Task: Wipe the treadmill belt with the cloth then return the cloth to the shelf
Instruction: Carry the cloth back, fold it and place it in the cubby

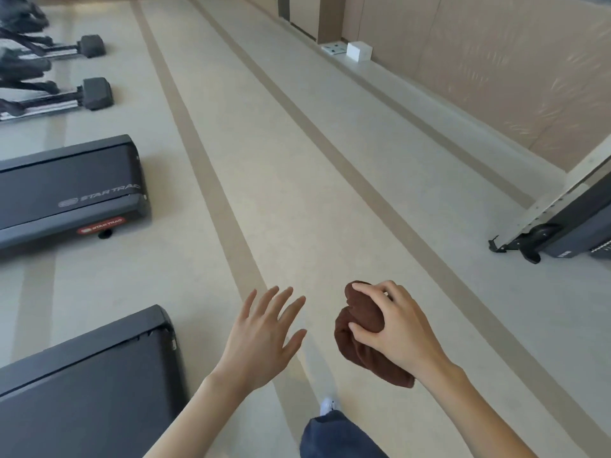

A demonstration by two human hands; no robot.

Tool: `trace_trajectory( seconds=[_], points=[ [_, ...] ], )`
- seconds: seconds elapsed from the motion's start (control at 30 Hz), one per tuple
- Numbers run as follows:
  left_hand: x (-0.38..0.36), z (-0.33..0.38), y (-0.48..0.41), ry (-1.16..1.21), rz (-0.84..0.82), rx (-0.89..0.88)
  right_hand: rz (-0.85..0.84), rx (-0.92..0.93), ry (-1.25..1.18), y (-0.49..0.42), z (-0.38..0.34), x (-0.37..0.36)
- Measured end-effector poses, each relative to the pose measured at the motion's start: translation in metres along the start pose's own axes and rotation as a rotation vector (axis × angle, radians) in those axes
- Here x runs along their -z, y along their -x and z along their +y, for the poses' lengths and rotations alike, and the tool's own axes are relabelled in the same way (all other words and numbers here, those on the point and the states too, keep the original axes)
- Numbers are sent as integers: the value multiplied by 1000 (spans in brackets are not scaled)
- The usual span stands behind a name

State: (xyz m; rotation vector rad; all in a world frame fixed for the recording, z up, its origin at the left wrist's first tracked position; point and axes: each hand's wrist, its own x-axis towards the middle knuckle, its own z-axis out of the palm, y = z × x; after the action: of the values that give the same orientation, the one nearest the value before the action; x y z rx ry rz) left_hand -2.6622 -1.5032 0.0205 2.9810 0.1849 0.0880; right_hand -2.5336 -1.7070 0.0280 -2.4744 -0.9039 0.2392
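My right hand (395, 328) grips a bunched dark brown cloth (358, 332) in the air above the floor, low and right of centre. My left hand (261, 335) hangs beside it with fingers spread and straight, holding nothing. The rear end of a dark treadmill (89, 385) with its belt lies at the lower left, just left of my left hand. A second treadmill (69, 190), marked STAR TRAC, sits further away at the left. No shelf is in view.
Beige floor with darker stripes runs ahead. Exercise machines with dark feet (92, 47) stand at the far left. Another machine's base (562, 226) juts in at the right edge. A white box (358, 51) sits on a ledge by the wall. My leg and shoe (330, 424) are below.
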Motion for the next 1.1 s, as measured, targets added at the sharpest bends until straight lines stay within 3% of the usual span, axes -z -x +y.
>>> trace_trajectory(
  seconds=[0.27,0.43,0.73,0.93,1.1],
  points=[
    [-3,-13,-115,-23,-5,90,-30,27,-61,-113,48,23],
    [-36,-44,-167,6,-296,131,-81,-8,-54,-170,68,4],
    [-17,-155,-326,-62,-61,26,-61,-68,-71,-333,57,3],
    [15,-226,-435,12,105,-115,66,-69,-115,-455,37,17],
    [5,-254,-475,57,99,-67,63,-99,-169,-517,45,10]
  ],
)
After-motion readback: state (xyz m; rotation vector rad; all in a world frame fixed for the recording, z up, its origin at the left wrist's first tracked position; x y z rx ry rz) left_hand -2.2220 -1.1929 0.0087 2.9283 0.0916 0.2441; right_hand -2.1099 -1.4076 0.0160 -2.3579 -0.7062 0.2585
